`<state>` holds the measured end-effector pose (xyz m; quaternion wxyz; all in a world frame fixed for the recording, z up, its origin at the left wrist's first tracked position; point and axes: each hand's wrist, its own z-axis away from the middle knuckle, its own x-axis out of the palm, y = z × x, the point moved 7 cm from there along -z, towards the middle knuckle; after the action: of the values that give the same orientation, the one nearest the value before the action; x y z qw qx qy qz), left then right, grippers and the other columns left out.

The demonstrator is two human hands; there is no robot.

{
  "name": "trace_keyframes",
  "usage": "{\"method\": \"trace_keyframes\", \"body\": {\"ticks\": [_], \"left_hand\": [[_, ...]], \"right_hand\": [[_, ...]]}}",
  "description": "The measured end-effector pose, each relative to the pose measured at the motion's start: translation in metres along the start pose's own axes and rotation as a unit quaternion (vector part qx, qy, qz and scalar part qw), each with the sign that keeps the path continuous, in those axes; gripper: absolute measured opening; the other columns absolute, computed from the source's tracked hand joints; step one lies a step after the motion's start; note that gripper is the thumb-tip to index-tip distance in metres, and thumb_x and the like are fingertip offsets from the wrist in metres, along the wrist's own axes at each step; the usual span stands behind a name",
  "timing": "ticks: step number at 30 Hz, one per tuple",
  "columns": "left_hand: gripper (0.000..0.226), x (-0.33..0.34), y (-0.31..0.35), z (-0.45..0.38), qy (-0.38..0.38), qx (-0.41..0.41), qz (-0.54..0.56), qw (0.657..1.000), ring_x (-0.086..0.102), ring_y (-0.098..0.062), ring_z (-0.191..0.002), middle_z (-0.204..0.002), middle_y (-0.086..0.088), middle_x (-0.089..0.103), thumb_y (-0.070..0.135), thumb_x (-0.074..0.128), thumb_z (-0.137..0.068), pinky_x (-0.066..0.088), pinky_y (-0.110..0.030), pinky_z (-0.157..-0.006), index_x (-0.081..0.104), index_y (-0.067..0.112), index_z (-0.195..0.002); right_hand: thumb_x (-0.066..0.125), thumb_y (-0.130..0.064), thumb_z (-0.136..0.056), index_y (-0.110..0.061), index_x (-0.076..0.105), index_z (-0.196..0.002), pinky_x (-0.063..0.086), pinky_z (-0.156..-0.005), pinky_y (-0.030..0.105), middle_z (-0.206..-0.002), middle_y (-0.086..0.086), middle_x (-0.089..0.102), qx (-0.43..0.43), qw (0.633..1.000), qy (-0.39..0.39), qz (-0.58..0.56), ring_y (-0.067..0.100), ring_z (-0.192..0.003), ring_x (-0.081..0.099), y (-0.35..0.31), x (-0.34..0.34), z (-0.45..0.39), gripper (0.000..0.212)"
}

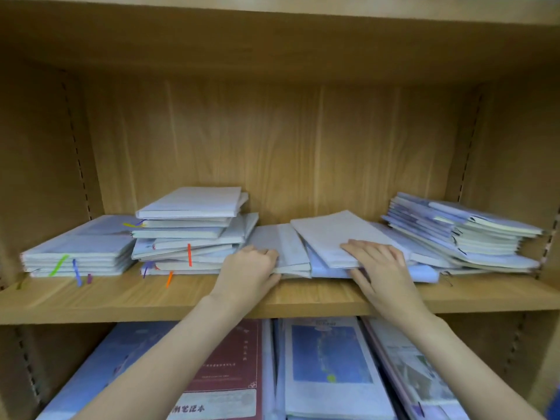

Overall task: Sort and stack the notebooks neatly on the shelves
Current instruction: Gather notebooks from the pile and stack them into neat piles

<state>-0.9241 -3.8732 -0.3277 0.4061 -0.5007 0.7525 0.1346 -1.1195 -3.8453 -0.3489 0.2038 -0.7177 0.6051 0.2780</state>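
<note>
A: Two hands work one wooden shelf [318,294], seen from the head camera. What does each hold?

B: The left hand [250,272], just past 6 o'clock toward 7, has its fingers curled over the front edge of the low middle pile [283,250], the thumb at the pile's underside. The right hand [378,265], toward 5 o'clock, pinches a tilted notebook [336,234]: fingers flat on its cover, thumb below its near edge.

A: Where do the other notebooks lie?

B: At 9 o'clock a flat stack [81,250] with coloured ribbon markers hanging over the front. Just beside it, toward centre, a taller untidy stack [191,228], touching the middle pile. At 3 o'clock a slanted stack [463,231], fanned out, leaning down toward the centre.

A: And lower down?

B: At 6 o'clock, on the lower shelf, a dark red book [233,368] and blue-covered books [330,359] lie side by side, partly hidden by the forearms.
</note>
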Motion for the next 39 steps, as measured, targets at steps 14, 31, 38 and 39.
{"method": "trace_keyframes", "body": {"ticks": [14, 31, 38, 39], "left_hand": [[0.046, -0.033, -0.067, -0.032, 0.138, -0.292, 0.406, 0.855, 0.031, -0.02, -0.049, -0.048, 0.0, 0.03, 0.024, 0.053, -0.093, 0.022, -0.032, -0.049, 0.033, 0.013, -0.054], [0.018, 0.016, -0.044, 0.031, -0.034, -0.145, 0.407, 0.901, 0.058, -0.005, -0.104, -0.111, 0.016, 0.06, 0.022, 0.058, -0.09, 0.042, -0.02, -0.094, 0.068, 0.024, -0.105], [0.047, 0.026, -0.051, 0.048, -0.032, -0.189, 0.551, 0.812, 0.057, -0.006, -0.11, -0.117, 0.003, 0.062, -0.01, 0.048, -0.083, 0.041, -0.011, -0.089, 0.062, 0.035, -0.091], [0.048, 0.027, -0.05, 0.049, -0.041, -0.184, 0.562, 0.805, 0.055, -0.007, -0.113, -0.119, 0.002, 0.06, -0.01, 0.049, -0.083, 0.041, -0.01, -0.089, 0.062, 0.034, -0.093]], "right_hand": [[0.045, -0.035, -0.085, -0.02, 0.069, -0.11, 0.026, -0.077, 0.028, -0.108, 0.0, 0.07, 0.036, 0.999, -0.018, -0.03, 0.022, -0.095, 0.067, -0.01, -0.005, -0.01, 0.037], [0.052, -0.035, -0.094, -0.016, 0.052, -0.125, 0.035, -0.083, 0.025, -0.11, 0.0, 0.059, 0.282, 0.857, -0.175, -0.394, 0.013, -0.102, 0.05, -0.008, -0.008, -0.038, 0.036], [0.059, -0.04, -0.088, -0.016, 0.051, -0.121, 0.04, -0.097, 0.042, -0.111, 0.003, 0.058, 0.241, 0.917, -0.173, -0.266, 0.024, -0.114, 0.049, -0.034, 0.009, -0.049, 0.042], [0.06, -0.04, -0.087, -0.018, 0.051, -0.119, 0.039, -0.098, 0.043, -0.11, 0.002, 0.058, 0.249, 0.915, -0.173, -0.265, 0.025, -0.114, 0.049, -0.034, 0.01, -0.049, 0.04]]}}
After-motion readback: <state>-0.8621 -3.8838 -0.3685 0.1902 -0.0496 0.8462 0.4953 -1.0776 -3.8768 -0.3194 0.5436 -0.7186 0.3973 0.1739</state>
